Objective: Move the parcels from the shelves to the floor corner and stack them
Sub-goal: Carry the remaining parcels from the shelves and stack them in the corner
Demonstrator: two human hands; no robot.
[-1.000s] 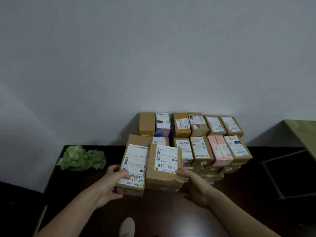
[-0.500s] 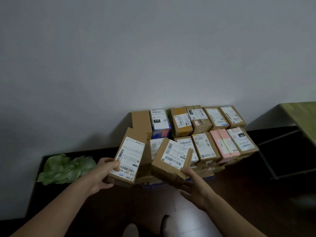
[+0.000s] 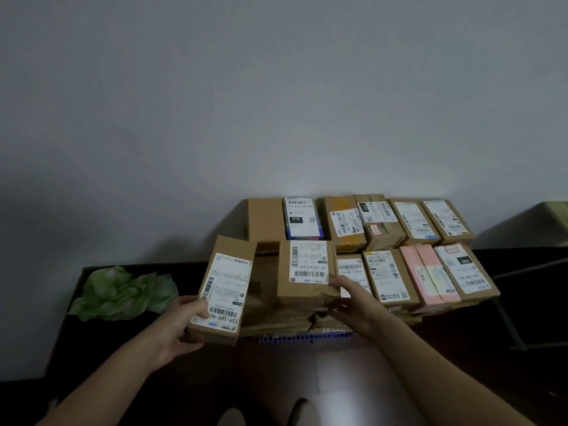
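Your left grip (image 3: 181, 327) holds the left parcel (image 3: 226, 287) by its near end, thumb pressed on the label and fingers curled under. Brown carton, label up. Its long axis runs from you toward the wall (image 3: 276, 103), with the far end leaning a little right. The parcel is in the air, just left of the stack (image 3: 384, 272) and above the dark floor (image 3: 101, 348).

Your right grip (image 3: 353, 305) pinches the right parcel (image 3: 307, 272) at its near right corner, thumb on top by the barcode and fingers wrapped below. Label up, long axis pointing straight at the wall. It sits over the stack's left front. Cannot tell whether its underside touches the cartons beneath.

The stack stands against the wall in two rows, all long axes pointing at the wall, labels up. A pink parcel (image 3: 427, 278) lies in the front row and a blue-sided one (image 3: 302, 218) in the back row. A blue ridged edge (image 3: 304, 337) shows under the stack's front.

A green leafy bundle (image 3: 123, 292) lies on the floor to the left, near the left parcel but not touching it. A green worktop (image 3: 556, 213) and its metal frame (image 3: 507, 321) sit at the right, apart from the stack. Your shoe tips (image 3: 302, 412) are at the bottom edge.
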